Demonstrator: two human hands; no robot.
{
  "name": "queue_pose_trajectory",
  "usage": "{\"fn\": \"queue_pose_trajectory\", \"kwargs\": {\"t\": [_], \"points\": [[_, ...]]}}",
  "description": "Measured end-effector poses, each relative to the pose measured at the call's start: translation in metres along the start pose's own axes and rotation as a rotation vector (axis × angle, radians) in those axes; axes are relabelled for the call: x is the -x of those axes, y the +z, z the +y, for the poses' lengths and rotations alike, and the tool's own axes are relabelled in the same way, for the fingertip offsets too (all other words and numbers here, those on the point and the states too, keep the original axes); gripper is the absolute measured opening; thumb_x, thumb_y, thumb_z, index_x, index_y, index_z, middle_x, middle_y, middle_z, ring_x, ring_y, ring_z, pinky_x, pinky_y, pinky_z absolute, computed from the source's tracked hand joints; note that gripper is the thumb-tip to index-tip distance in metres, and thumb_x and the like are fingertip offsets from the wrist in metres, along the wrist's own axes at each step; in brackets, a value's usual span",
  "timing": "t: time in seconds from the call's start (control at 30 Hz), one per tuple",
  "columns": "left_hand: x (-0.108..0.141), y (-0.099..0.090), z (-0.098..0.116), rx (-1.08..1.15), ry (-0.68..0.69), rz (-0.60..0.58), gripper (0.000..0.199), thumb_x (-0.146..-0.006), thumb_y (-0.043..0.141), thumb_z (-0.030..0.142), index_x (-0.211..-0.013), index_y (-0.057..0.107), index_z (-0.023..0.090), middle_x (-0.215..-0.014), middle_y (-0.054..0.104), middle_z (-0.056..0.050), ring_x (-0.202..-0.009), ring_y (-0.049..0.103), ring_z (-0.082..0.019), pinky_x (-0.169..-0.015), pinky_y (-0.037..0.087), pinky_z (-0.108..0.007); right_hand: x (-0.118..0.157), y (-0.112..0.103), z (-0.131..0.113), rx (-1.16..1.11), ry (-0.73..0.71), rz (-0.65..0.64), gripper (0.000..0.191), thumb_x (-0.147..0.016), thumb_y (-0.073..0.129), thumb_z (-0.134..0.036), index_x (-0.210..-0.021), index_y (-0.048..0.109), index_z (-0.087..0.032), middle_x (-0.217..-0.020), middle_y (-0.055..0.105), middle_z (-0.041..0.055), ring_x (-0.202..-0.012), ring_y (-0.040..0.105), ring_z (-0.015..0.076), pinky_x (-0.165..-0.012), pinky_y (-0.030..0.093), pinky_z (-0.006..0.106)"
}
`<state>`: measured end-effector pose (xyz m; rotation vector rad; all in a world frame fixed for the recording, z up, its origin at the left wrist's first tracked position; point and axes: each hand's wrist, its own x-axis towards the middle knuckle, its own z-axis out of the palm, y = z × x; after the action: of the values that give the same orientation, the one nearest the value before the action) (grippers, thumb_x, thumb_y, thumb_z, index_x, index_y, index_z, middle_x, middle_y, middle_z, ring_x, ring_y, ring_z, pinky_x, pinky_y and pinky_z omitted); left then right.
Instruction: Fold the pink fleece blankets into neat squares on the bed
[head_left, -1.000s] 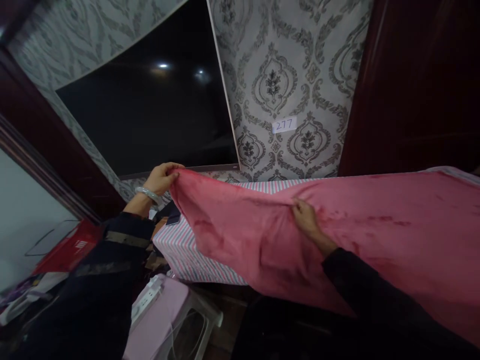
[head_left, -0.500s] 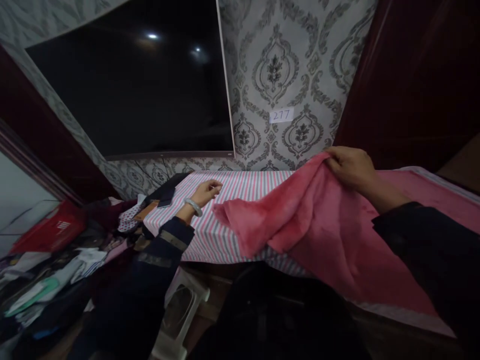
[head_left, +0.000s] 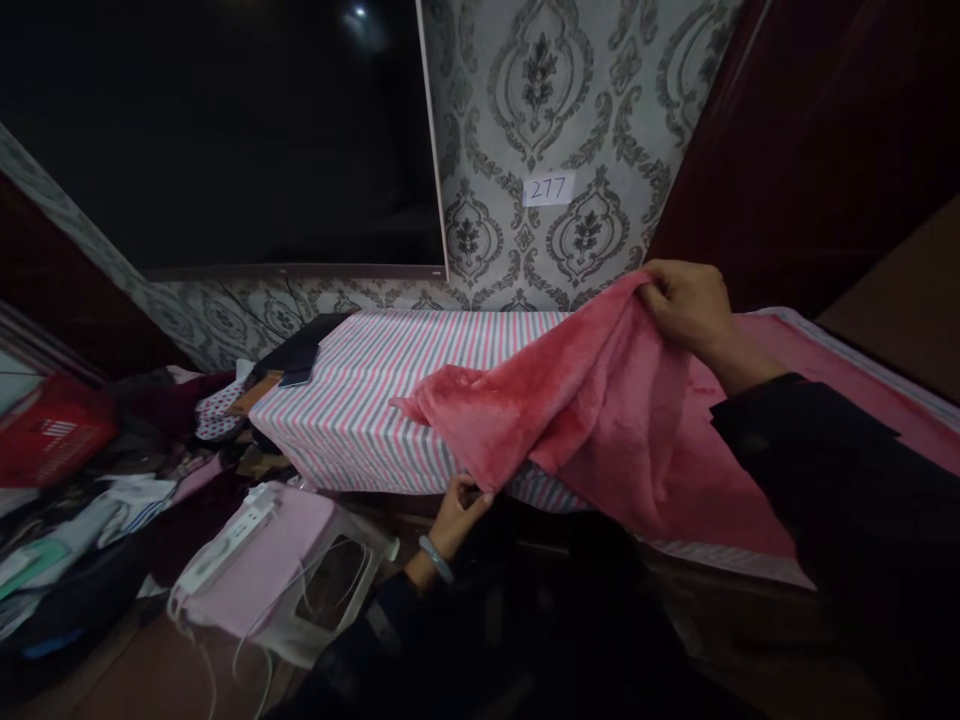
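A pink plush cloth lies bunched across the right half of a long low surface, over a pink-and-grey striped cloth. My right hand is closed on a raised fold of the plush cloth, lifting it into a peak. Low at the front edge, my left hand, with a bracelet at the wrist, pinches the hanging corner of the same cloth between thumb and fingers. The rest of the plush cloth spreads flat to the right, partly behind my right forearm.
A dark television hangs above the surface. On the left stand a pink stool with a power strip and cords, a heap of clothes and a red bag. A dark flat item rests at the surface's left end.
My left hand has moved down and right from above the striped cloth to the plush cloth's front corner and taken hold of it. My right hand keeps its grip. The view has shifted.
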<state>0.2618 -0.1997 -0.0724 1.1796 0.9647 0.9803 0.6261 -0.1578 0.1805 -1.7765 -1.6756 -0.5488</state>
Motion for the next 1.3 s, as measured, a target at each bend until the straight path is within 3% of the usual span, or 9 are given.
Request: {"fn": "queue_pose_trajectory", "kwargs": {"t": [0.2,0.33,0.57,0.7,0.83,0.97,1.1,1.2,1.3], "points": [[-0.005,0.024,0.008,0.263,-0.032,0.070,0.064,-0.053,0.091,0.053,-0.087,0.046,0.022,-0.078,0.064,0.003,-0.070,0.068,-0.016,-0.065,0.054,-0.028,0.008,0.000,0.006,-0.016,0.096,0.003,0.027,-0.083,0.047,-0.025,-0.093,0.072,-0.020,-0.090,0.073,0.0126,-0.083,0.065,0.0284,-0.069,0.041,0.035],[0.004,0.024,0.007,0.188,0.055,0.104,0.060,-0.061,0.087,0.051,-0.097,0.047,0.025,-0.085,0.064,0.003,-0.075,0.070,-0.017,-0.064,0.055,-0.028,0.010,0.005,0.014,-0.056,0.078,0.007,0.028,-0.085,0.047,-0.026,-0.095,0.073,-0.027,-0.092,0.075,0.0088,-0.087,0.066,0.0299,-0.070,0.044,0.037],[0.015,0.032,-0.014,-0.021,0.173,-0.143,0.050,-0.070,0.081,0.053,-0.105,0.062,0.023,-0.113,0.062,-0.008,-0.116,0.060,-0.027,-0.092,0.053,-0.038,0.010,0.010,0.018,-0.059,0.096,0.017,0.024,-0.086,0.049,-0.027,-0.092,0.072,-0.025,-0.089,0.074,0.0103,-0.084,0.067,0.0291,-0.068,0.044,0.036],[0.005,0.027,0.004,-0.063,0.248,-0.061,0.042,-0.076,0.074,0.050,-0.105,0.062,0.023,-0.099,0.064,-0.005,-0.098,0.062,-0.022,-0.091,0.050,-0.036,0.011,0.009,0.020,-0.068,0.098,0.033,0.025,-0.086,0.048,-0.026,-0.092,0.072,-0.023,-0.089,0.074,0.0111,-0.084,0.068,0.0292,-0.068,0.044,0.036],[-0.023,-0.007,0.088,-0.254,0.529,0.142,0.032,-0.077,0.068,0.038,-0.106,0.061,0.023,-0.104,0.065,-0.004,-0.101,0.062,-0.023,-0.092,0.049,-0.035,0.012,0.007,0.023,-0.055,0.099,0.044,0.025,-0.084,0.048,-0.025,-0.091,0.072,-0.024,-0.088,0.075,0.0103,-0.084,0.067,0.0289,-0.067,0.044,0.035],[-0.054,-0.049,0.220,-0.647,0.815,0.219,0.034,-0.077,0.059,0.024,-0.111,0.061,0.022,-0.114,0.066,-0.007,-0.109,0.060,-0.025,-0.099,0.047,-0.037,0.002,-0.012,0.018,-0.024,0.047,0.097,0.025,-0.084,0.046,-0.027,-0.090,0.070,-0.025,-0.090,0.075,0.0091,-0.085,0.066,0.0283,-0.069,0.045,0.035],[-0.070,-0.067,0.337,-0.922,0.936,0.402,0.029,-0.081,0.056,0.019,-0.109,0.063,0.021,-0.112,0.067,-0.004,-0.107,0.060,-0.023,-0.101,0.046,-0.037,-0.023,-0.052,0.012,0.036,-0.017,0.245,0.024,-0.083,0.047,-0.027,-0.090,0.069,-0.021,-0.093,0.074,0.0139,-0.086,0.065,0.0285,-0.074,0.045,0.036],[-0.076,-0.065,0.394,-1.015,0.994,0.531,0.020,-0.083,0.060,0.019,-0.102,0.066,0.019,-0.105,0.066,-0.004,-0.108,0.059,-0.023,-0.102,0.046,-0.037,-0.040,-0.077,0.010,0.078,-0.042,0.324,0.021,-0.084,0.048,-0.027,-0.091,0.067,-0.021,-0.093,0.073,0.0128,-0.085,0.063,0.0263,-0.072,0.042,0.034],[-0.081,-0.059,0.424,-1.093,0.984,0.543,0.012,-0.083,0.065,0.019,-0.093,0.068,0.014,-0.103,0.065,-0.005,-0.110,0.060,-0.024,-0.101,0.046,-0.037,-0.049,-0.090,0.010,0.117,-0.039,0.209,0.017,-0.086,0.050,-0.030,-0.082,0.065,-0.022,-0.083,0.071,0.0104,-0.076,0.060,0.0242,-0.064,0.037,0.033]]}}
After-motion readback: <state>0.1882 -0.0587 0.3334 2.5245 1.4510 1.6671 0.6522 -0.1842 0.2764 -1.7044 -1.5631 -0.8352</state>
